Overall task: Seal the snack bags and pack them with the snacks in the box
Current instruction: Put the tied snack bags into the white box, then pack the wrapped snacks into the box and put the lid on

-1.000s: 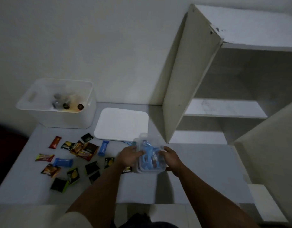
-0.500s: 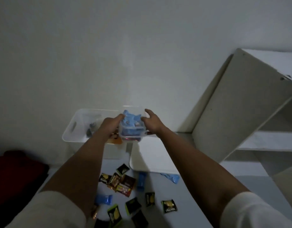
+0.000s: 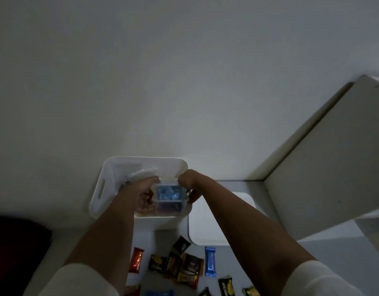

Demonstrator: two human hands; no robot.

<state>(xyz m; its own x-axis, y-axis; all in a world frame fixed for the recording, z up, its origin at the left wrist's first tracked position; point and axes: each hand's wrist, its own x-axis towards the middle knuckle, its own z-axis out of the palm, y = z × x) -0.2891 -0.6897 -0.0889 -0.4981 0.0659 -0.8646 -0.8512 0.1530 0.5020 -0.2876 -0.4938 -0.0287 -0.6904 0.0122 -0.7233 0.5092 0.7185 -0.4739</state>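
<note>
Both hands hold one small clear container point(image 3: 170, 196) between them. The left hand point(image 3: 144, 197) grips its left side with the fingers curled around it, and the right hand point(image 3: 189, 189) grips its right side. The container has light blue things inside, but the picture is dark and I cannot tell what they are. It is held inside the mouth of the white plastic box point(image 3: 105, 184), at the near right part of it, so I judge that it is being set down into the box at this moment. I cannot see if it already touches the bottom.

Deeper in the box, beside the left hand, there is something clear and crinkled point(image 3: 142, 174), perhaps a plastic bag. Whether it is sealed I cannot tell.

Much of the task seems still open. Many wrapped snacks lie loose on the tabletop point(image 3: 325, 248) in front of the box: a red wrapper point(image 3: 136, 260), a blue bar point(image 3: 210, 261), a group of dark brown and black packets point(image 3: 178, 263), and some black and green packets point(image 3: 226, 286) at the lower edge of the view. None of them is in the box yet. A flat white lid point(image 3: 207, 229) lies on the tabletop just to the right of the box, so the box is not closed.

So I think the packing has only begun: one container is going in, the loose snacks must follow, and then maybe the lid.
</note>
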